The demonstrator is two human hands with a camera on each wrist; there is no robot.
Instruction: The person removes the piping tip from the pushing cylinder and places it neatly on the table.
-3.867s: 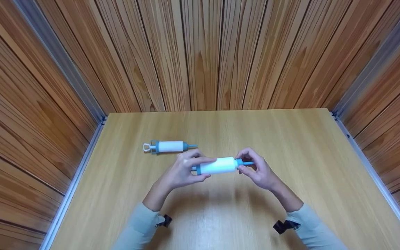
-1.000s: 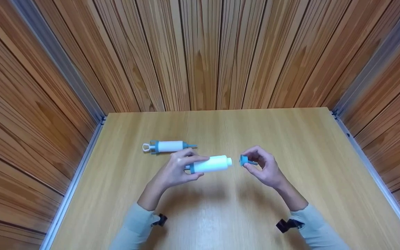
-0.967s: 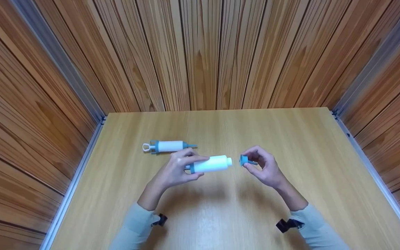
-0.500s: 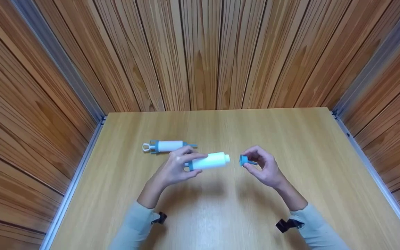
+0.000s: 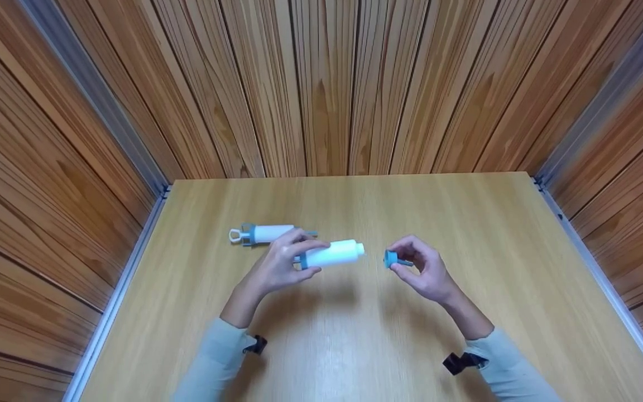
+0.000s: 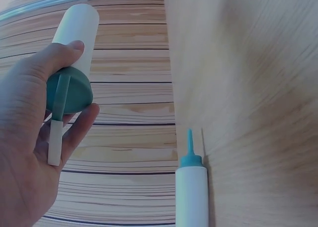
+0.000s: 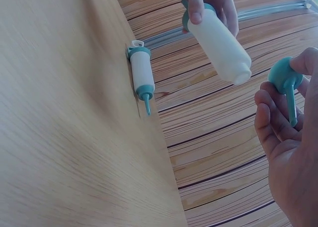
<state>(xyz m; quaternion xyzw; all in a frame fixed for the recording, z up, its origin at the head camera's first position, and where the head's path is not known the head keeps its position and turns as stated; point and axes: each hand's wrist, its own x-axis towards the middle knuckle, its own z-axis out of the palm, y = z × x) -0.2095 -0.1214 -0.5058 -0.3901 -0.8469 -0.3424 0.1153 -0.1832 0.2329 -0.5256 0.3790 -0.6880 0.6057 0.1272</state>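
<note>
My left hand (image 5: 282, 265) grips a white plastic syringe (image 5: 335, 254) by its teal rear end, holding it above the table. Its bare neck (image 7: 242, 75) faces right, toward the other hand. In the left wrist view the thumb lies along the barrel and a white-tipped teal handle part (image 6: 56, 132) sticks out toward the palm. Between thumb and fingertips, my right hand (image 5: 422, 271) pinches the teal nozzle cap (image 7: 284, 74), its thin spout (image 7: 291, 105) reaching back toward the palm. A short gap separates cap and neck.
Behind the left hand, a second white syringe (image 5: 271, 233) with teal ends and a ring handle lies on the wooden table (image 5: 438, 212). Wood-plank walls (image 5: 321, 89) with metal corner strips enclose the back and sides.
The nozzle cap has come off the syringe since the earliest frame. Over the last second my left hand has drifted back and slightly left with the syringe; the right has hardly moved.
</note>
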